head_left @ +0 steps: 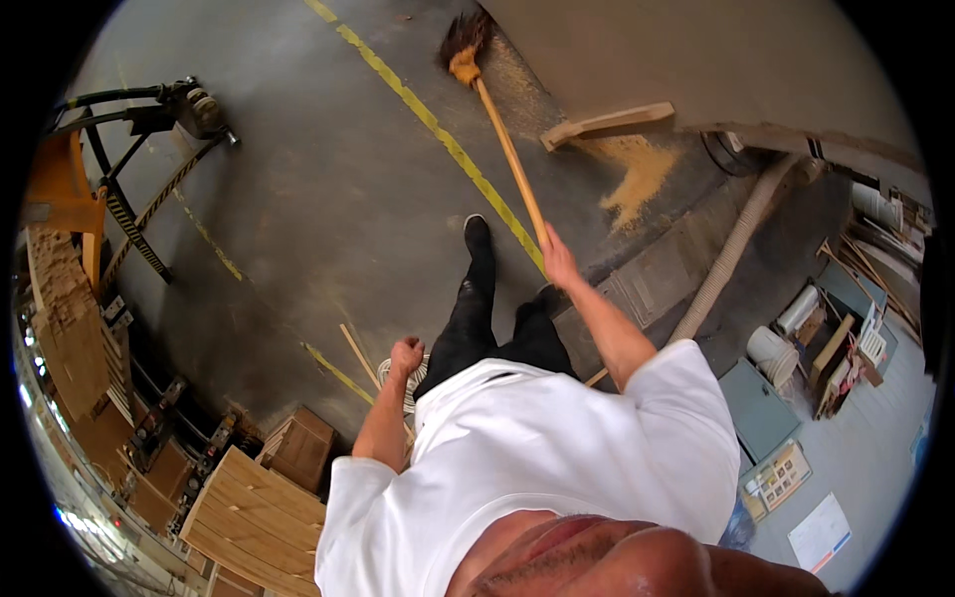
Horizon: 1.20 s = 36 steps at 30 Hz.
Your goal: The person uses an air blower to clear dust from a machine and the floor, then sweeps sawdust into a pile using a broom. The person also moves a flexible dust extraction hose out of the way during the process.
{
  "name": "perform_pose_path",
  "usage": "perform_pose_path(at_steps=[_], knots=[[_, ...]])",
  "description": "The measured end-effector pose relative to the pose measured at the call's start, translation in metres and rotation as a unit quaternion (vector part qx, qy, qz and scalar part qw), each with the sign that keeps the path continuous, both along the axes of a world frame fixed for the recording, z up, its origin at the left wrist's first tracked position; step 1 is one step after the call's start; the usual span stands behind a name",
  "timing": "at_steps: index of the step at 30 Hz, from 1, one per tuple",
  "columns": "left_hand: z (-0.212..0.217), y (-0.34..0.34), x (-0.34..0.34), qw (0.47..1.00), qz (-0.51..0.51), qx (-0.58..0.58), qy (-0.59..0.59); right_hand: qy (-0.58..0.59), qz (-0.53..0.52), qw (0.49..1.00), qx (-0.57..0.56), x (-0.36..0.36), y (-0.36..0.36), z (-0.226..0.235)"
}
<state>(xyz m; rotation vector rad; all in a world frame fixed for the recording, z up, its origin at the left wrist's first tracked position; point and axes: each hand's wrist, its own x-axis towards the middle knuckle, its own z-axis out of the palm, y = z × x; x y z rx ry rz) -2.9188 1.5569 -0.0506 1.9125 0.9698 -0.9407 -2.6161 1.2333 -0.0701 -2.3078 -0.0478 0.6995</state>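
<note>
head view: right hand (559, 261) grips the broom (509, 151), bristles (466, 38) toward twelve o'clock; left hand (406, 356) curls, whether empty i can't tell.

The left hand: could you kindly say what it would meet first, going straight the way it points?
The left hand seems to have a free way over the grey floor, passing left of the shoe, though depth is unclear.

Lights (75, 519) glare lower left; straight edges bend.
</note>
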Motion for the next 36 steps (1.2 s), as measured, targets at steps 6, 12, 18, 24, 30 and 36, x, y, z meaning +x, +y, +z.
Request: perform_pose_path(at_steps=[6,12,18,24,30,36], knots=[[-0.001,-0.002,0.102,0.989,-0.075,0.026,-0.122,0.172,-0.083,0.981,0.015,-0.191,-0.096,0.1],[0.019,-0.046,0.158,0.967,-0.092,0.044,-0.236,0.159,-0.133,0.978,0.026,-0.359,-0.174,0.127],[0.02,-0.111,0.105,0.962,-0.209,0.009,-0.175,0.25,-0.198,0.947,0.042,-0.483,-0.239,0.146],[0.012,-0.127,0.066,0.947,-0.279,-0.008,-0.159,0.195,-0.21,0.95,-0.121,-0.495,-0.231,0.251],[0.017,-0.072,0.059,0.962,-0.229,-0.02,-0.149,0.213,-0.162,0.955,-0.128,-0.431,-0.222,0.312],[-0.001,0.025,0.046,0.982,-0.133,0.023,-0.134,0.03,0.018,0.998,-0.056,-0.304,-0.146,0.286]])
